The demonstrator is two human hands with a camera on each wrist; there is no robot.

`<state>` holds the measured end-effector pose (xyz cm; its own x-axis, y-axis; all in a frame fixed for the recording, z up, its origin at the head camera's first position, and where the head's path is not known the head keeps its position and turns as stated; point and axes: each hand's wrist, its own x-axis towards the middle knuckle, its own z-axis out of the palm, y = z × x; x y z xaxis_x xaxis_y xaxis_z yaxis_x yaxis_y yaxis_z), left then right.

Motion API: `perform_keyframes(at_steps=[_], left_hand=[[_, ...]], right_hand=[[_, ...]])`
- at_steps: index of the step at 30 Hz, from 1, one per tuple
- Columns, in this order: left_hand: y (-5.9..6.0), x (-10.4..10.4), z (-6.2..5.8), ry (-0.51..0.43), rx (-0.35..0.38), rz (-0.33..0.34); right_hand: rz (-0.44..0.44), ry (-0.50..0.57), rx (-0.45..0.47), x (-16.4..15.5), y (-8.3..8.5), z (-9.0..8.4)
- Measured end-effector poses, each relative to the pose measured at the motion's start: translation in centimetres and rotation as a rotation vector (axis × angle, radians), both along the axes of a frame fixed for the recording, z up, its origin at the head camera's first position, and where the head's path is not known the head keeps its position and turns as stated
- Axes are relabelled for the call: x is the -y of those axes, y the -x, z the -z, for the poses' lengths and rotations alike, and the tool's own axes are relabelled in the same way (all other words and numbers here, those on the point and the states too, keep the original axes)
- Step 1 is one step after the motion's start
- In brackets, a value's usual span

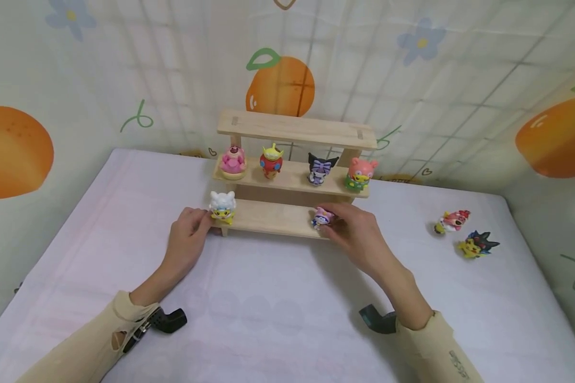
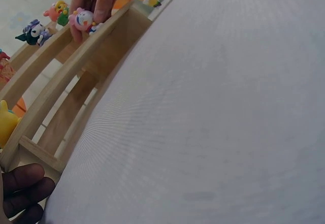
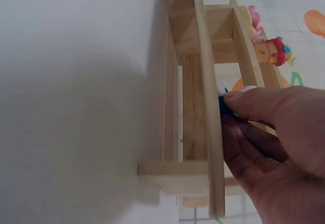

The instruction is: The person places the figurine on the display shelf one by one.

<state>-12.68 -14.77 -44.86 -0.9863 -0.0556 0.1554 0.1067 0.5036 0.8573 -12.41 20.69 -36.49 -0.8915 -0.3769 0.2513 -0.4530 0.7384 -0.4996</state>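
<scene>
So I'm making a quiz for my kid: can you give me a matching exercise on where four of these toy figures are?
Things:
1. white-hatted yellow figure
2. black-eared figure
3. small pink figure
4. dark-hatted yellow figure

Places:
A. lying on the table, right side
B. middle step
C. bottom step, pinched by the right hand
D. bottom step, left end, by the left hand

Pairs: 1-D, 2-B, 3-C, 4-A

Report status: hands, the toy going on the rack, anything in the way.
Right hand pinches pink toy on rack's bottom step. Left hand steadies the rack's left end, beside white-hatted toy. Nothing blocking; two toys lie loose at right.
</scene>
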Motion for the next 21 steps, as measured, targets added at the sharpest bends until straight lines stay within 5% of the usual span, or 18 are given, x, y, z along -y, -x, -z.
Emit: perform_keyframes(at_steps=[21], left_hand=[[0.0,0.1,0.0,-0.002,-0.008,0.002]], right_hand=[[-0.098,0.050,0.028,6.2,1.7,0.4]])
